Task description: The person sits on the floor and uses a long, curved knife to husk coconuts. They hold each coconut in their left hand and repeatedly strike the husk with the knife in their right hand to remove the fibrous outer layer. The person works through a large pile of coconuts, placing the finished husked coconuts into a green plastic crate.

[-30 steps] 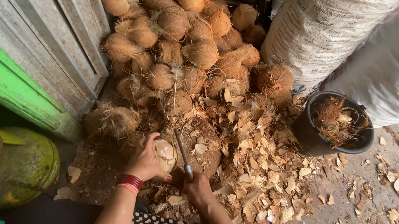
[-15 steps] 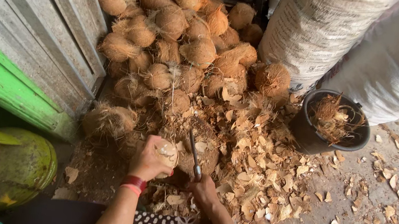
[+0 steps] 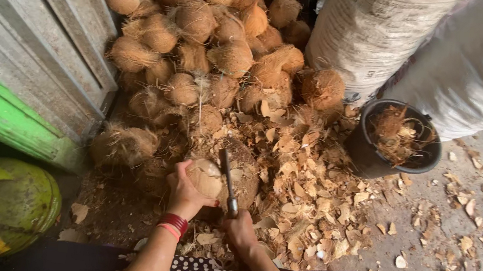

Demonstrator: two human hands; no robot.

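One coconut in hand, dozens more waiting.

Curled around a partly stripped coconut (image 3: 205, 177), the left hand (image 3: 185, 193) steadies it on a husk-strewn mound, while the right hand (image 3: 239, 231) is closed on the handle of a knife (image 3: 228, 180) whose blade lies against the shell. Chips of husk (image 3: 307, 200) spread wide over the concrete floor (image 3: 474, 259); a tall pile of unhusked coconuts (image 3: 204, 43) stands behind against a grey metal wall (image 3: 30, 39), beside a black bucket (image 3: 393, 140) and white sacks (image 3: 427, 48).
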